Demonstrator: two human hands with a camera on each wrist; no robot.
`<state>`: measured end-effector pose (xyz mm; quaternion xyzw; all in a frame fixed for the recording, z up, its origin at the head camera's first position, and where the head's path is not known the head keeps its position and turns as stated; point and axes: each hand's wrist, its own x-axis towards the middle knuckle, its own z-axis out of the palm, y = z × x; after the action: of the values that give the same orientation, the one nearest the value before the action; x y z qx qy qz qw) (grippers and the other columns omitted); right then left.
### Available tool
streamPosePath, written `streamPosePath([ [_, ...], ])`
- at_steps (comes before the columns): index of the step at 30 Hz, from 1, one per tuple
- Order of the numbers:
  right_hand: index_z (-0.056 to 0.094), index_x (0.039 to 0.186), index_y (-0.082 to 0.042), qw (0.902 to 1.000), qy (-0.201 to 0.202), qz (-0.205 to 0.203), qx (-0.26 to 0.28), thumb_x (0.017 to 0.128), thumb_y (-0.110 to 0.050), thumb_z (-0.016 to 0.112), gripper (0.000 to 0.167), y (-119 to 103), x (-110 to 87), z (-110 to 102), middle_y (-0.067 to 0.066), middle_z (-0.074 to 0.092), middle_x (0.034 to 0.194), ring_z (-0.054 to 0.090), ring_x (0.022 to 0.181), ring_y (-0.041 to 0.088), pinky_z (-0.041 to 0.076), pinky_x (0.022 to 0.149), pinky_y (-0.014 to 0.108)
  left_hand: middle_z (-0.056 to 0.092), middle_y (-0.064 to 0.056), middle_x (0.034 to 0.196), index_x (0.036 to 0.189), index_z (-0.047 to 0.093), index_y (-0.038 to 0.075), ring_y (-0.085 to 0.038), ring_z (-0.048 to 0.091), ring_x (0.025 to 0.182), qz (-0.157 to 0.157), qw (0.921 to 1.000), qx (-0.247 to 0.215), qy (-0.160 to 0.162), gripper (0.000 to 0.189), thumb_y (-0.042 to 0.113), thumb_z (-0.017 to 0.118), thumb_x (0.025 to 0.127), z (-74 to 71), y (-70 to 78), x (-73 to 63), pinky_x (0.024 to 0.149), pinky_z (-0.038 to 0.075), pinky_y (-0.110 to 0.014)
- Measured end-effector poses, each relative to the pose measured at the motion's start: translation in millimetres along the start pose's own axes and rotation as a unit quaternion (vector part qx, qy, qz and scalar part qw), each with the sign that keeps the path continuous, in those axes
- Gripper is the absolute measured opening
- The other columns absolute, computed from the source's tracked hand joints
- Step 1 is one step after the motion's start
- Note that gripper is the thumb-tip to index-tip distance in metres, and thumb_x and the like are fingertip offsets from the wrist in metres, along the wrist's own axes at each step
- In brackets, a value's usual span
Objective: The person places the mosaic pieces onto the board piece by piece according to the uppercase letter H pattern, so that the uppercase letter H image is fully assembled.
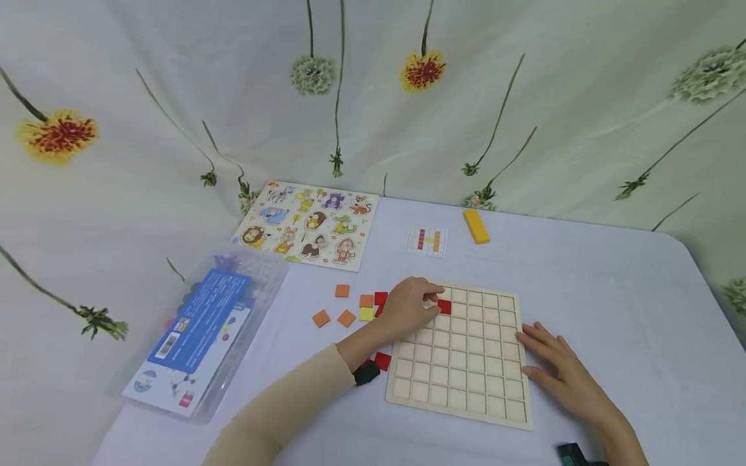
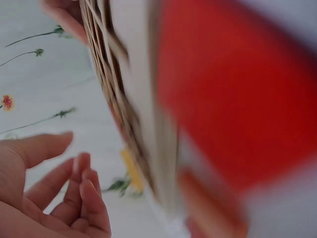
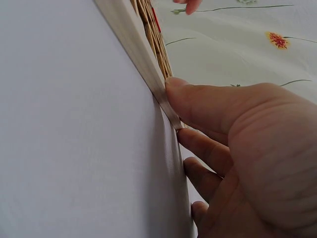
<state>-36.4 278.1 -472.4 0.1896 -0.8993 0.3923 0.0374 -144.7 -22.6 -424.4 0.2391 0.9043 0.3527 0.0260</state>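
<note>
A wooden grid board (image 1: pixel 460 413) lies on the table, with a red square tile (image 1: pixel 445 307) in one cell of its upper part. Over the board's upper left corner hovers my left hand (image 1: pixel 410 304), its thumb and fingers beside that tile. The left wrist view shows the thumb apart from the bent fingers, and no piece appears between them. My right hand (image 1: pixel 556 369) touches the board's right edge with thumb and fingertips, seen closely in the right wrist view. The left forearm hides part of the loose red tiles (image 1: pixel 382 361).
Orange tiles (image 1: pixel 321 318) and a yellow tile (image 1: pixel 366 314) lie left of the board. Behind it are a small pattern card (image 1: pixel 443 243) and a yellow block (image 1: pixel 476 226). An animal puzzle (image 1: pixel 315 221) and a clear plastic case (image 1: pixel 224 382) stand farther left.
</note>
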Motion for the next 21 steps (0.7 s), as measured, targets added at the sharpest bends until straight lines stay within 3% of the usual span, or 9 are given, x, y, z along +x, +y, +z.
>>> streamPosePath([
  [2, 0.052, 0.14, -0.006, 1.0, -0.002, 0.0, 0.004, 0.087, -0.008, 0.07, 0.056, -1, 0.5, 0, 0.026, 0.043, 0.146, 0.009, 0.144, -0.012, -0.003, 0.119, 0.058, 0.067, 0.0, 0.086, 0.115, 0.072, 0.007, -0.016, 0.056, 0.083, 0.0, 0.9998, -0.017, 0.009, 0.031, 0.01, 0.072, 0.085, -14.7, 3.4, -8.0, 0.069, 0.043, -0.021],
  [4, 0.053, 0.139, -0.005, 1.0, 0.0, -0.002, 0.003, 0.086, -0.007, 0.07, 0.056, -1, 0.6, 0, 0.026, 0.044, 0.146, 0.01, 0.144, -0.012, -0.003, 0.121, 0.053, 0.068, -0.004, 0.09, 0.115, 0.072, 0.006, -0.02, 0.059, 0.086, 0.0, 0.999, -0.039, 0.022, 0.031, 0.01, 0.072, 0.085, -29.0, 3.5, -18.5, 0.07, 0.045, -0.023],
  [8, 0.053, 0.139, -0.006, 0.9999, 0.003, -0.01, -0.014, 0.086, -0.007, 0.071, 0.056, -1, 0.6, 1, 0.025, 0.045, 0.145, 0.01, 0.144, -0.012, -0.005, 0.121, 0.025, 0.068, -0.009, 0.092, 0.113, 0.072, 0.007, -0.024, 0.061, 0.085, -0.016, 0.9952, -0.078, 0.057, 0.031, 0.009, 0.076, 0.082, -50.5, -6.8, -50.8, 0.07, 0.049, -0.026],
  [11, 0.054, 0.139, -0.006, 0.9996, 0.005, -0.016, -0.023, 0.085, -0.007, 0.071, 0.056, -1, 1.1, 0, 0.024, 0.046, 0.144, 0.011, 0.144, -0.012, -0.005, 0.117, 0.014, 0.067, -0.008, 0.091, 0.112, 0.072, 0.009, -0.023, 0.06, 0.084, -0.053, 0.9913, -0.095, 0.075, 0.032, 0.01, 0.078, 0.081, -58.5, -18.5, -80.5, 0.072, 0.052, -0.029],
  [16, 0.053, 0.139, -0.006, 0.9995, 0.006, -0.021, -0.021, 0.085, -0.007, 0.071, 0.057, 0, 2.3, -1, 0.025, 0.046, 0.144, 0.011, 0.144, -0.011, -0.005, 0.117, 0.015, 0.066, -0.003, 0.091, 0.11, 0.07, 0.011, -0.013, 0.058, 0.083, -0.127, 0.9829, -0.098, 0.091, 0.034, 0.013, 0.082, 0.077, -60.0, -38.4, -118.2, 0.073, 0.051, -0.024],
  [19, 0.053, 0.139, -0.006, 0.9997, 0.007, -0.02, -0.016, 0.085, -0.006, 0.071, 0.057, 1, 2.0, 0, 0.023, 0.045, 0.145, 0.011, 0.145, -0.011, -0.004, 0.12, 0.021, 0.065, -0.001, 0.09, 0.106, 0.069, 0.011, -0.012, 0.057, 0.082, -0.15, 0.9793, -0.102, 0.089, 0.035, 0.016, 0.084, 0.075, -59.6, -47.9, -129.1, 0.073, 0.05, -0.022],
  [21, 0.052, 0.14, -0.006, 0.9998, 0.004, -0.017, -0.007, 0.086, -0.006, 0.07, 0.057, 2, 1.3, 1, 0.023, 0.044, 0.146, 0.011, 0.145, -0.01, -0.004, 0.122, 0.033, 0.065, 0.0, 0.089, 0.102, 0.068, 0.012, -0.012, 0.057, 0.082, -0.152, 0.9794, -0.105, 0.082, 0.033, 0.017, 0.085, 0.075, -58.3, -54.5, -133.2, 0.072, 0.05, -0.022],
])
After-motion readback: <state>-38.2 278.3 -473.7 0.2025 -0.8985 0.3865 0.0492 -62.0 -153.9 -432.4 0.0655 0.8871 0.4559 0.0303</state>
